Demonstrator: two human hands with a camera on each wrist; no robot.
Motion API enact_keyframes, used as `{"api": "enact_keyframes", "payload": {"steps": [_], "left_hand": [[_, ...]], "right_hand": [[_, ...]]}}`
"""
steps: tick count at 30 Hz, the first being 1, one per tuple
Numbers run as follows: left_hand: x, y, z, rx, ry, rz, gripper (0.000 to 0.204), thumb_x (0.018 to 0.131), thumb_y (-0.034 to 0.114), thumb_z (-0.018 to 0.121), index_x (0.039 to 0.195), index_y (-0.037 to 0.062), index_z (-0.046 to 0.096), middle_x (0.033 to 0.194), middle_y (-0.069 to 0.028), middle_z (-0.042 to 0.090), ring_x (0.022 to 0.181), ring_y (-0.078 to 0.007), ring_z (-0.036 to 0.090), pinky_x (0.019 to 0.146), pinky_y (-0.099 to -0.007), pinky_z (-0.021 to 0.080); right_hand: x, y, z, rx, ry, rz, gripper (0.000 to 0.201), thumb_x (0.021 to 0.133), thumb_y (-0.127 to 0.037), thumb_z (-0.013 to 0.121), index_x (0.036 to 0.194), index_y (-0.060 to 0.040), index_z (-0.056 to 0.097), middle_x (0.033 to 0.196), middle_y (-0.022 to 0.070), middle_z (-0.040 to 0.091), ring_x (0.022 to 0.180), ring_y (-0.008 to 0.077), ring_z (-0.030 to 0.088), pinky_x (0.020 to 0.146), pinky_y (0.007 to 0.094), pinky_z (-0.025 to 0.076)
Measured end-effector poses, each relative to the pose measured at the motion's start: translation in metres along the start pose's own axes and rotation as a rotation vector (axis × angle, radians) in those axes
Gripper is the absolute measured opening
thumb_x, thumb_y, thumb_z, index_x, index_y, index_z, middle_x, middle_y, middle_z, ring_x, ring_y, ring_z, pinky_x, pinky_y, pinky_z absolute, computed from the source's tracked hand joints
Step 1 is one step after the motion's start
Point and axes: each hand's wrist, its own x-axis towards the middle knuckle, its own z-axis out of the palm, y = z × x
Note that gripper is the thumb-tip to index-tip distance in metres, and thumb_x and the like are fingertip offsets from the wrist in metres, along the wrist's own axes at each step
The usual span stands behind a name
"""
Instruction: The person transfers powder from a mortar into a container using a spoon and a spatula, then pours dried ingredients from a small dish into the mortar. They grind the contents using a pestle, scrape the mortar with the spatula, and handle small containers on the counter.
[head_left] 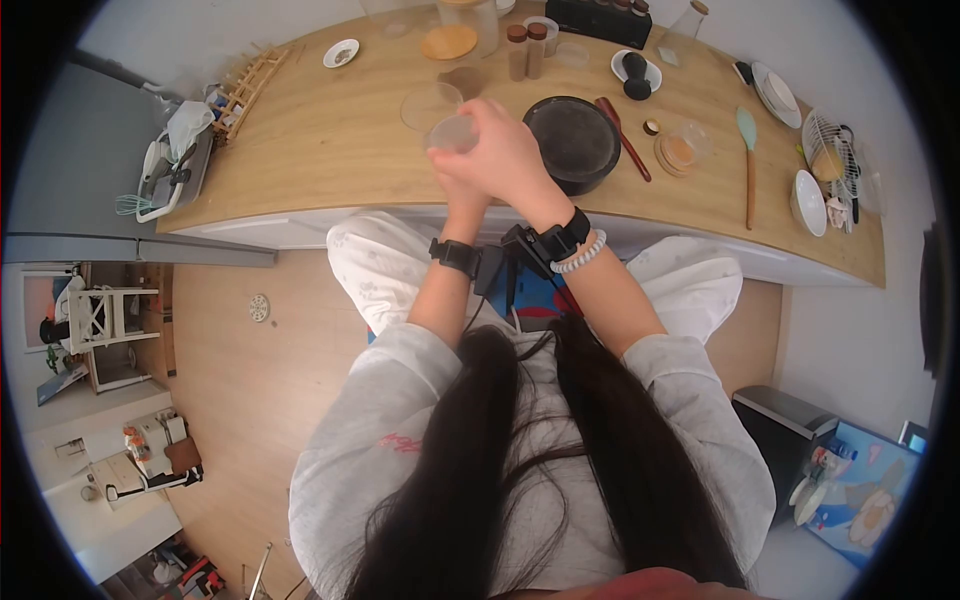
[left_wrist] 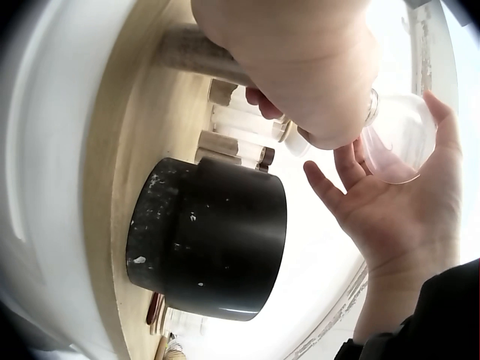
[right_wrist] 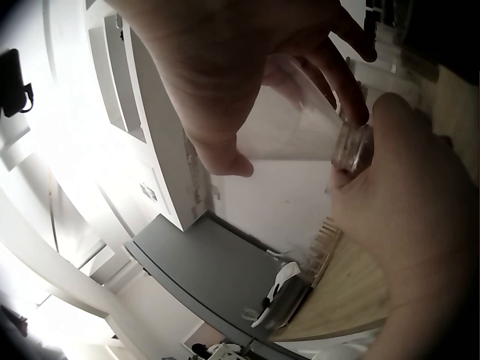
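A clear container (head_left: 452, 134) is held between both hands above the counter, left of the black pot (head_left: 572, 142). The left hand (head_left: 464, 190), largely covered by the other in the head view, pinches the narrow ringed end (right_wrist: 352, 148) between thumb and fingers. The right hand (head_left: 510, 158) curves its thumb and fingers around the wide transparent body (left_wrist: 401, 135). In the left wrist view, the left hand (left_wrist: 300, 67) hides part of the narrow end. A clear round lid or dish (head_left: 430, 105) lies on the counter just behind the hands.
A dark red utensil (head_left: 625, 140) lies right of the pot, with a glass jar (head_left: 680, 150) and a green spatula (head_left: 748, 150) beyond. Two brown-capped jars (head_left: 517, 55) stand behind. At far left are a wooden rack (head_left: 245, 95) and a small white dish (head_left: 341, 53).
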Motion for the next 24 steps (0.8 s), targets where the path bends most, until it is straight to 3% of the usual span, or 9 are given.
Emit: {"api": "enact_keyframes", "payload": {"steps": [24], "left_hand": [[-0.01, -0.008, 0.001, 0.025, -0.093, -0.081, 0.039, 0.07, 0.02, 0.072, 0.103, 0.0042, 0.057, 0.091, -0.0135, 0.064, 0.086, -0.0311, 0.062, 0.072, -0.038, 0.048]], "right_hand": [[-0.003, -0.001, -0.008, 0.099, -0.04, 0.064, 0.063, 0.062, -0.043, 0.071, 0.107, -0.002, 0.055, 0.1, 0.0121, 0.058, 0.092, 0.0252, 0.058, 0.077, 0.0347, 0.048]]}}
